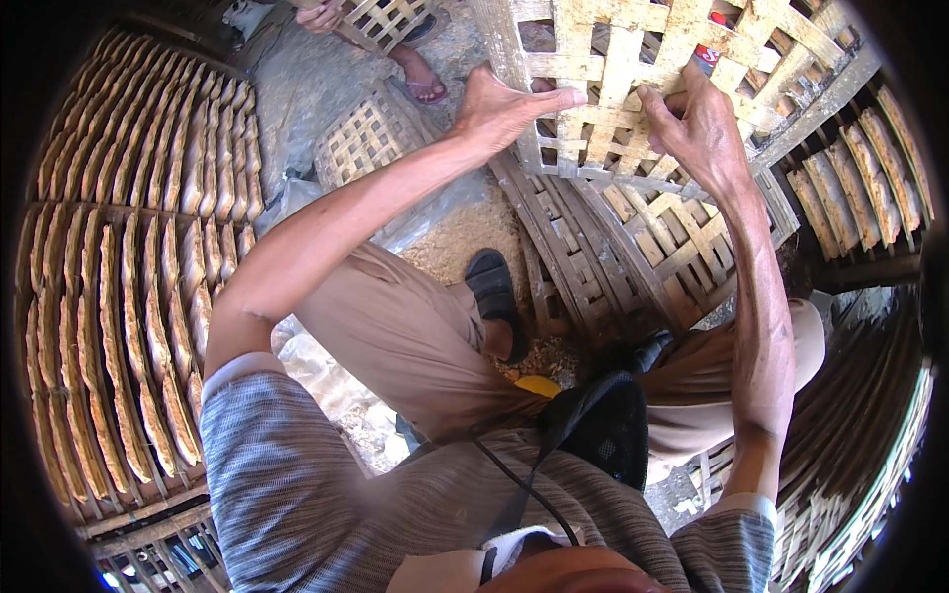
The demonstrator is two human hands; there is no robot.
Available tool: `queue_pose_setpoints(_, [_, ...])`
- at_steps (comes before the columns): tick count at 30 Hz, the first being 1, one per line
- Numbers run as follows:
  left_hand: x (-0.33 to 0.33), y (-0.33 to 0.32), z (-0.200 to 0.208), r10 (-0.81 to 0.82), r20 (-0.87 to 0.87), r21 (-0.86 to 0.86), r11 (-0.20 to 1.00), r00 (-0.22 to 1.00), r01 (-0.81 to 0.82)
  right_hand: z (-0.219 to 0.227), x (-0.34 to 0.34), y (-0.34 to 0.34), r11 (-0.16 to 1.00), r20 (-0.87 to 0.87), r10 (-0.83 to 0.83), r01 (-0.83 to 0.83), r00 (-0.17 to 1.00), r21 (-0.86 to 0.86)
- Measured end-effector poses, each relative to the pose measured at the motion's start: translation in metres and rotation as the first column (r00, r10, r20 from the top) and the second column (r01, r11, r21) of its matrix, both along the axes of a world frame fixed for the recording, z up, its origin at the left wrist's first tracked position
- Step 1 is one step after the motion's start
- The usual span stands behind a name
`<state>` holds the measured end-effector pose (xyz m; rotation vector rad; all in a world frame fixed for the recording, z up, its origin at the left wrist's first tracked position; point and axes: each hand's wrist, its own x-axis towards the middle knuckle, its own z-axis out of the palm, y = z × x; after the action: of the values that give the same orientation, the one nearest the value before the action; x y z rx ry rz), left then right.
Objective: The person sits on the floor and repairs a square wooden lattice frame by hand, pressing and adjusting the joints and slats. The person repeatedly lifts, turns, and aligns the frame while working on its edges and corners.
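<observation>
A woven bamboo tray (pixel 608 69) with a wooden frame is raised in front of me at the top. My left hand (pixel 504 107) is closed on its left side, the thumb laid across the lattice and the fingers out of sight behind the frame. On the right, my right hand (pixel 700 128) grips the lattice near its lower part, thumb and curled fingers at the strips. A bit of red and blue shows through gaps near that hand. Below the raised tray lies a stack of similar woven trays (pixel 672 237), tilted on the floor.
Racks of slab-like pieces in rows (pixel 148 296) fill the left; more slabs (pixel 858 188) stand at right. Another lattice tray (pixel 371 138) lies on the floor. Beyond it, another person's hand (pixel 321 15) and sandalled foot (pixel 420 74) show. Sawdust-like crumbs (pixel 465 237) surround my sandal (pixel 492 287).
</observation>
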<state>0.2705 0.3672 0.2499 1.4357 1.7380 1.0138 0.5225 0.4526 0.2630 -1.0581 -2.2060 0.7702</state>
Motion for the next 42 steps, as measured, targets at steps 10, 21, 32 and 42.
queue_pose_setpoints(10, [-0.009,0.003,-0.014,-0.041,0.036,0.112,0.993,0.999,0.036,-0.002,0.001,0.000,0.998,-0.053,0.004,-0.001,0.999,0.058])
queue_pose_setpoints(21, [-0.046,0.005,0.021,-0.192,-0.539,-0.030,0.977,0.820,0.210,-0.008,-0.001,0.001,0.997,-0.010,-0.002,0.002,1.000,0.075])
queue_pose_setpoints(32, [-0.013,-0.003,0.021,-0.021,-0.406,-0.070,0.997,0.914,-0.008,-0.007,0.003,0.000,0.995,0.000,0.019,-0.019,1.000,0.102])
queue_pose_setpoints(42, [-0.027,0.016,0.014,-0.055,-0.291,-0.219,0.976,0.955,-0.011,-0.014,-0.002,0.012,0.993,-0.040,-0.042,0.047,0.998,0.110])
